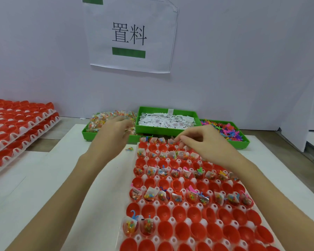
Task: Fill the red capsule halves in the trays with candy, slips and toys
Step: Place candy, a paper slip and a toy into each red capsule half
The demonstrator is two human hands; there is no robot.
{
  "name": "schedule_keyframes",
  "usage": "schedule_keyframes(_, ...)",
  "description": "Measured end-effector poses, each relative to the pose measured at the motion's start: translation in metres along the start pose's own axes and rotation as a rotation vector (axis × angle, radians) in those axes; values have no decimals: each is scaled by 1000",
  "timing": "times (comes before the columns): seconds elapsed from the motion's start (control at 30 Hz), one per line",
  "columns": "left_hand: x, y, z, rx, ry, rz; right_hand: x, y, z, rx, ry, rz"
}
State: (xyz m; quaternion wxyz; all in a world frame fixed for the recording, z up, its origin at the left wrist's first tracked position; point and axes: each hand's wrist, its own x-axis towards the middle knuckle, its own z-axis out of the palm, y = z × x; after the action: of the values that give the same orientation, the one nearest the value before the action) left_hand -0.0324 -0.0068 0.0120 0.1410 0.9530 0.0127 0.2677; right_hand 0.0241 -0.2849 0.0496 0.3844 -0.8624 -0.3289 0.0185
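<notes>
Left hand (114, 131) reaches over candy bin (91, 132), fingers curled, blurred, grip can't tell. Right hand (205, 142) pinches a packet above far row of white tray (194, 180). Red capsule halves (163, 212) sit in tray on tabletop (43, 187), alternate rows filled.

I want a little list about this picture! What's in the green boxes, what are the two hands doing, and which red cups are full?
left green bin: candy packets
middle green bin: white paper slips
right green bin: colourful little toys
left hand: reaching into the candy, fingers blurred
right hand: pinching something small over the far rows of the tray
tray in front: filled rows alternate with empty rows; near row has only two filled
stacked trays: far left, red halves
wall sign: paper with printed characters
</notes>
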Motion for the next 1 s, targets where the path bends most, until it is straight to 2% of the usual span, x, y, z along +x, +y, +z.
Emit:
schedule_keyframes(0.1, -9, -22, 7, 128, -53, -57, -23, 6, -5, 77, 56, 10)
schedule_keyframes(0.2, -16, -33, 14, 114, -137, -84, -41, 12, -6, 107, 95, 10)
schedule_keyframes(0.43, -15, -44, 21, 52, -22, -81, -55, 17, -18, 147, 174, -37)
schedule_keyframes(0.5, -12, -47, 20, 32, -15, -44, -56, 19, -19, 156, 182, -33)
schedule_keyframes(0.63, -12, -49, 25, 147, -45, 98, -56, 21, -20, 136, 186, -27)
schedule_keyframes(1.0, -10, -37, 25, 89, 234, -34, -56, 21, -16, 153, 174, -12)
